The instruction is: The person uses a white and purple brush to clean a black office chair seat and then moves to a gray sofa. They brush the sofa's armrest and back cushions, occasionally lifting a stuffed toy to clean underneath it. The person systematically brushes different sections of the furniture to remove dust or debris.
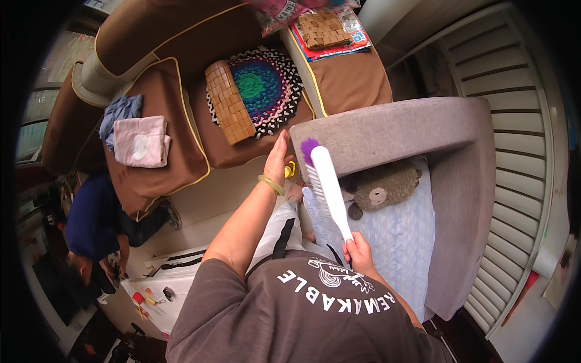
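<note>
My right hand [358, 252] grips the handle end of a long white brush [330, 190] with white and purple bristles. The brush's head points away from me, beside the rounded corner of a grey fabric sofa arm [390, 127]. My left hand [278, 156], with a pale bangle on its wrist, is raised flat near that corner and holds nothing. A light blue quilted cover [390, 245] lies on the grey seat, with a fluffy brown animal-shaped cushion [390, 187] on it against the arm.
Ahead stands a brown-covered sofa [170, 181] with a round braided mat [272, 86], a woven mat [230, 103], a folded pink cloth [140, 141] and a blue cloth [119, 115]. Another person [93, 218] bends down at the left, near a white table [156, 290].
</note>
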Demonstrator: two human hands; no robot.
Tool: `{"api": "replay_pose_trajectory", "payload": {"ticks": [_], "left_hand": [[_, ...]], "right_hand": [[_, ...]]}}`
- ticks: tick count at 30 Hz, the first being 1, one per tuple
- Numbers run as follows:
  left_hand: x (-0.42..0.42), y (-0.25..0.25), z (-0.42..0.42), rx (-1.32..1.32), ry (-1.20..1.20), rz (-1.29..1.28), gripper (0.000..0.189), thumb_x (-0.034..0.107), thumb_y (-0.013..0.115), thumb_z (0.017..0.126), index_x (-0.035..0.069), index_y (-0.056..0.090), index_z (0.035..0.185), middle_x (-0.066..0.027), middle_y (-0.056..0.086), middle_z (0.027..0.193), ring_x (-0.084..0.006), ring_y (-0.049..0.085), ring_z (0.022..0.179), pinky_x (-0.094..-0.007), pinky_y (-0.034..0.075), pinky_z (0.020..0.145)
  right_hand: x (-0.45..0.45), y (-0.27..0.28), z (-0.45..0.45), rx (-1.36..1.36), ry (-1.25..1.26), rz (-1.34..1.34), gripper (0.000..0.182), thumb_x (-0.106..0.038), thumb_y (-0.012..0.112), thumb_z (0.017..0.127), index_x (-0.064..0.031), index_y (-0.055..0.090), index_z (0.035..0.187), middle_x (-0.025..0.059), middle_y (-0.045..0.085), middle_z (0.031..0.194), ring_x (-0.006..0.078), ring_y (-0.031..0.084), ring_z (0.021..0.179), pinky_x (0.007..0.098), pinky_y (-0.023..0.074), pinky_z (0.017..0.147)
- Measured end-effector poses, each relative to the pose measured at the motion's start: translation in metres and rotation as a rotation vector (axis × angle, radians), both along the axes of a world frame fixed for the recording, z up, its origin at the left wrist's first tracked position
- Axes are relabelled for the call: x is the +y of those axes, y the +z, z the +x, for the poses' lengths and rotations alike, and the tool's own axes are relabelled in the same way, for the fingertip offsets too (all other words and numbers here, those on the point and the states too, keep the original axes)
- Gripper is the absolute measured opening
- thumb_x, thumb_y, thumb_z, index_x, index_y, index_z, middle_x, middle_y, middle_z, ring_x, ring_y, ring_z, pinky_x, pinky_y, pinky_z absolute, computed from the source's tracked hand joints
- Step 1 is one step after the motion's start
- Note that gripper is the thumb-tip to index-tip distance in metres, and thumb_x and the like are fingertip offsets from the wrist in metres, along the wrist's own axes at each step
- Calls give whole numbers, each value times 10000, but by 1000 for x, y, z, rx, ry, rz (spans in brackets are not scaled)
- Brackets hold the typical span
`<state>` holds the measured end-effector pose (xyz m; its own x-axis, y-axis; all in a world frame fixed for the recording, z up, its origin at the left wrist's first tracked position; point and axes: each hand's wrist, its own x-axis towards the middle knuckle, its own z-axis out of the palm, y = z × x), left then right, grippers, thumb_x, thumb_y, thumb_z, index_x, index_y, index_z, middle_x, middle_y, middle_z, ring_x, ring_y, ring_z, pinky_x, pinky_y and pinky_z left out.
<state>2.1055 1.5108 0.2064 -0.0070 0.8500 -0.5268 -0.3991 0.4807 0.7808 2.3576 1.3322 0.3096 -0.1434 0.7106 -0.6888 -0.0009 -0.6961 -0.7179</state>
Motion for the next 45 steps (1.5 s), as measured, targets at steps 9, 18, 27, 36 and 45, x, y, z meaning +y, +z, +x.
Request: {"api": "replay_pose_trajectory", "payload": {"ticks": [9, 18, 27, 36, 45], "left_hand": [[-2, 2, 8, -200, 57, -25, 769, 638, 300, 898, 49, 324, 1393, -84, 392, 1391, -215, 350, 1278, -343, 234, 1070], [2, 2, 0, -261, 177, -59, 732, 636, 309, 896, 39, 431, 1302, -67, 490, 1282, -214, 438, 1171, -375, 321, 1006], [2, -4, -7, -222, 37, -91, 845, 681, 209, 883, 34, 230, 1427, -139, 277, 1468, -261, 265, 1353, -396, 292, 1029], [1, 0, -8, -237, 56, -89, 810, 650, 274, 893, 24, 266, 1406, -127, 332, 1435, -253, 315, 1319, -398, 295, 1039], [0, -4, -12, -259, 27, -107, 836, 671, 227, 885, 37, 212, 1430, -143, 309, 1448, -264, 317, 1319, -403, 318, 1026]], "right_hand": [[21, -16, -37, 72, 0, -14, 156, -188, 458, 956, -40, 461, 907, -22, 469, 651, 30, 392, 497, 190, 324, 438], [52, -33, -47, -212, 194, 259, 243, -250, 557, 911, -16, 501, 879, 63, 516, 596, 146, 508, 520, 298, 398, 480], [103, -56, 1, -748, 344, 451, 316, -349, 589, 872, -50, 488, 860, 196, 592, 652, 396, 598, 616, 459, 445, 514], [108, -30, 21, -707, 119, 521, 248, -281, 597, 883, -56, 500, 843, 149, 566, 616, 344, 578, 554, 406, 443, 505], [123, -80, 57, -902, 147, 504, 325, -373, 577, 874, -64, 495, 815, 185, 595, 642, 388, 598, 609, 455, 456, 516]]}}
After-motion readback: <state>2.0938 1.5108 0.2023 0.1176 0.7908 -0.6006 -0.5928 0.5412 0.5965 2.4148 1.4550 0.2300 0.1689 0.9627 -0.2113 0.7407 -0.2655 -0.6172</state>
